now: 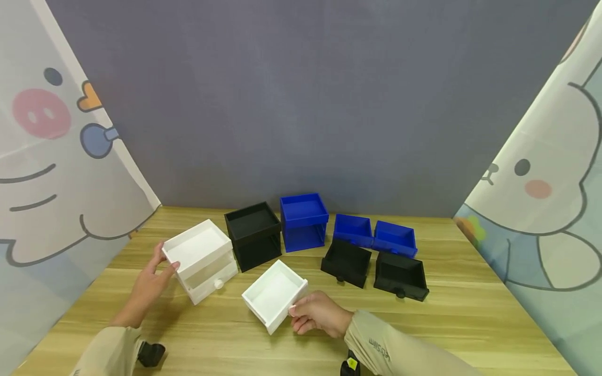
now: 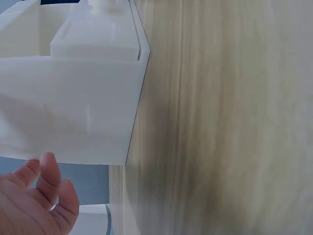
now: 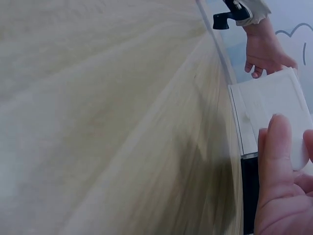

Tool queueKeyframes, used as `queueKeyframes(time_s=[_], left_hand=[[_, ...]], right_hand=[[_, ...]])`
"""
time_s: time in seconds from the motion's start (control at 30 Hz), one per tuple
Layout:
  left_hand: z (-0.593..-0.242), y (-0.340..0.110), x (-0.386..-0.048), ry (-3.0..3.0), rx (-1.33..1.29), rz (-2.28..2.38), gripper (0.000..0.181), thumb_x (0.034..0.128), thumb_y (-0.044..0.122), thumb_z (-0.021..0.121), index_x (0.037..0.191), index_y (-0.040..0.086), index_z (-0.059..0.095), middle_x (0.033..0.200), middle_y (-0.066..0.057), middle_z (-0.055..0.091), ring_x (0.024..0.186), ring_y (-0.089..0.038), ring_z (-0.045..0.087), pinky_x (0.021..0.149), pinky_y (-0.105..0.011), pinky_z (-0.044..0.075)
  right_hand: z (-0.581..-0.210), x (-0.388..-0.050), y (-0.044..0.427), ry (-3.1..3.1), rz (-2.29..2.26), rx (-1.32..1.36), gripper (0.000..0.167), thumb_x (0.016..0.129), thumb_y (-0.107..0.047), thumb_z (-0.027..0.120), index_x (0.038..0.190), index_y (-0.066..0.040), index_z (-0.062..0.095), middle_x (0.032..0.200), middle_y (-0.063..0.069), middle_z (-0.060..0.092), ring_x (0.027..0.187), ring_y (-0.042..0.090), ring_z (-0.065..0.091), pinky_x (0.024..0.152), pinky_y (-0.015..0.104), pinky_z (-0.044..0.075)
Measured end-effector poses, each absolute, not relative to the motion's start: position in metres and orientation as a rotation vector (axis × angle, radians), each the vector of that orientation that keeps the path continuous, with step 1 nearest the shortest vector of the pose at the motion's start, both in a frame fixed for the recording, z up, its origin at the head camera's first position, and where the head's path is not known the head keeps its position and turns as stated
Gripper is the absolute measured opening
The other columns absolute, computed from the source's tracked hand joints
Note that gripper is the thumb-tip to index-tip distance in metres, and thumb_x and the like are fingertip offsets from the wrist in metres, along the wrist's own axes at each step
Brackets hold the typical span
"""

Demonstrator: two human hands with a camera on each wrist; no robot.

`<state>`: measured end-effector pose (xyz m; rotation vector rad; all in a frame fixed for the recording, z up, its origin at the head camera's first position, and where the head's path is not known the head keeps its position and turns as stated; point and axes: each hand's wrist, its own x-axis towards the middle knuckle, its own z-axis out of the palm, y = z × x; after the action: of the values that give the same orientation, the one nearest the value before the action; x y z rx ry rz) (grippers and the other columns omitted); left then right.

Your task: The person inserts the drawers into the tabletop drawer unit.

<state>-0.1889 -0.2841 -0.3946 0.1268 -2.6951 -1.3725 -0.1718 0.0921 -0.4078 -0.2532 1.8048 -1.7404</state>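
White drawer [image 1: 274, 293], partly behind fingers [image 1: 305, 307]

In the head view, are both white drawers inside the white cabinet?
No, the lower white drawer sits in the white cabinet, but the right hand holds the other white drawer outside it.

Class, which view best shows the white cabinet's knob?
Head view: the knob shows whole on the white cabinet. The left wrist view crops it at the top; I cannot distinguish it in the right wrist view.
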Motion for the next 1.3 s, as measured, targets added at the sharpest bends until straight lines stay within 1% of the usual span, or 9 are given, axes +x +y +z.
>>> queueKeyframes(time_s=[0.33, 0.57, 0.73, 0.8, 0.87, 0.97, 1.03, 1.13, 1.3], left_hand=[[-0.396, -0.284, -0.189, -2.645, 0.092, -1.476, 0.078, 0.0989, 0.023, 0.047, 0.152, 0.004, -0.007, 0.139, -0.040, 0.024, 0.129, -0.063, 0.012, 0.098, -0.073, 0.014], [-0.400, -0.286, -0.184, -2.631, 0.075, -1.430, 0.074, 0.0993, 0.023, 0.046, 0.152, 0.002, -0.003, 0.133, -0.042, 0.030, 0.124, -0.063, 0.021, 0.094, -0.073, 0.019], [-0.396, -0.286, -0.184, -2.743, 0.096, -1.350, 0.078, 0.1018, 0.034, 0.042, 0.153, 0.010, -0.011, 0.132, -0.044, 0.035, 0.118, -0.061, 0.035, 0.089, -0.068, 0.034], [-0.394, -0.285, -0.184, -2.772, 0.099, -1.329, 0.078, 0.1019, 0.036, 0.042, 0.153, 0.011, -0.012, 0.132, -0.044, 0.036, 0.113, -0.057, 0.044, 0.083, -0.060, 0.042], [-0.394, -0.285, -0.183, -2.776, 0.098, -1.325, 0.078, 0.1018, 0.035, 0.043, 0.153, 0.011, -0.011, 0.125, -0.043, 0.044, 0.104, -0.050, 0.053, 0.076, -0.050, 0.047], [-0.394, -0.284, -0.183, -2.759, 0.102, -1.364, 0.078, 0.1020, 0.032, 0.043, 0.153, 0.011, -0.011, 0.113, -0.037, 0.054, 0.090, -0.031, 0.059, 0.065, -0.036, 0.047], [-0.395, -0.284, -0.183, -2.747, 0.118, -1.415, 0.078, 0.1025, 0.031, 0.043, 0.153, 0.013, -0.013, 0.101, -0.030, 0.059, 0.081, -0.021, 0.058, 0.060, -0.032, 0.046], [-0.396, -0.283, -0.184, -2.736, 0.140, -1.466, 0.078, 0.1029, 0.031, 0.043, 0.152, 0.015, -0.016, 0.093, -0.022, 0.060, 0.071, -0.015, 0.055, 0.056, -0.029, 0.045], [-0.397, -0.282, -0.185, -2.706, 0.146, -1.504, 0.076, 0.1025, 0.031, 0.041, 0.152, 0.017, -0.014, 0.068, -0.007, 0.049, 0.054, -0.012, 0.044, 0.047, -0.026, 0.039]], right_hand=[[-0.409, -0.183, 0.062, 1.822, -1.715, -0.272, 0.020, 0.090, -0.002, 0.058, 0.094, 0.017, 0.064, 0.064, 0.002, 0.061, 0.056, 0.008, 0.058, 0.058, 0.021, 0.052], [-0.412, -0.187, 0.040, 1.799, -1.743, -0.262, 0.019, 0.090, 0.000, 0.058, 0.095, 0.018, 0.063, 0.063, 0.003, 0.060, 0.055, 0.009, 0.058, 0.058, 0.022, 0.053], [-0.415, -0.188, 0.028, 1.782, -1.756, -0.258, 0.018, 0.090, 0.000, 0.058, 0.093, 0.016, 0.064, 0.062, 0.003, 0.060, 0.053, 0.009, 0.058, 0.057, 0.023, 0.053], [-0.417, -0.188, 0.024, 1.782, -1.761, -0.257, 0.017, 0.089, 0.000, 0.059, 0.092, 0.015, 0.065, 0.061, 0.003, 0.060, 0.053, 0.009, 0.057, 0.057, 0.024, 0.053], [-0.418, -0.186, 0.020, 1.772, -1.768, -0.260, 0.016, 0.089, 0.001, 0.060, 0.092, 0.016, 0.065, 0.061, 0.004, 0.059, 0.052, 0.009, 0.057, 0.056, 0.024, 0.053], [-0.419, -0.185, 0.014, 1.752, -1.788, -0.269, 0.016, 0.089, 0.002, 0.059, 0.092, 0.017, 0.065, 0.061, 0.004, 0.059, 0.052, 0.009, 0.057, 0.056, 0.024, 0.053], [-0.419, -0.184, 0.011, 1.737, -1.803, -0.274, 0.017, 0.090, 0.002, 0.058, 0.092, 0.018, 0.064, 0.061, 0.004, 0.059, 0.052, 0.009, 0.057, 0.055, 0.023, 0.052], [-0.419, -0.184, 0.006, 1.728, -1.830, -0.279, 0.018, 0.090, 0.002, 0.058, 0.093, 0.019, 0.063, 0.062, 0.004, 0.059, 0.053, 0.009, 0.057, 0.055, 0.022, 0.052], [-0.417, -0.184, -0.001, 1.722, -1.856, -0.305, 0.019, 0.089, 0.002, 0.058, 0.093, 0.021, 0.062, 0.062, 0.004, 0.059, 0.053, 0.009, 0.057, 0.054, 0.022, 0.051]])
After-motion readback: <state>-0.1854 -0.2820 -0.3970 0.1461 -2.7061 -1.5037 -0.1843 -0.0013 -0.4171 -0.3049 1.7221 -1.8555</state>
